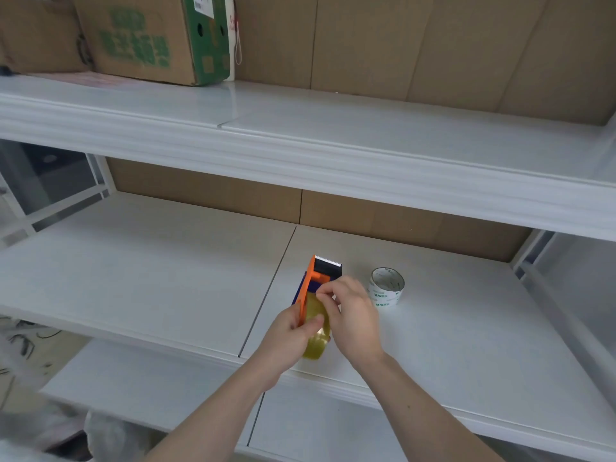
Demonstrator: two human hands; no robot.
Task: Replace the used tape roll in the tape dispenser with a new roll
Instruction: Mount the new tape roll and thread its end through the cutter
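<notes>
An orange and blue tape dispenser (316,278) with a black toothed cutter lies on the white middle shelf (166,268). A yellowish clear tape roll (316,341) sits in its rear part. My left hand (293,328) grips the dispenser and that roll from the left. My right hand (350,311) pinches at the top of the roll near the dispenser's front, fingers closed on the tape there. A used white cardboard core (386,286) with green print stands upright on the shelf just right of my right hand, apart from it.
A white upper shelf (333,138) overhangs the work area and carries cardboard boxes (150,38) at the far left. Brown board backs the shelves. A lower shelf (150,388) lies below, with crumpled plastic at the bottom left.
</notes>
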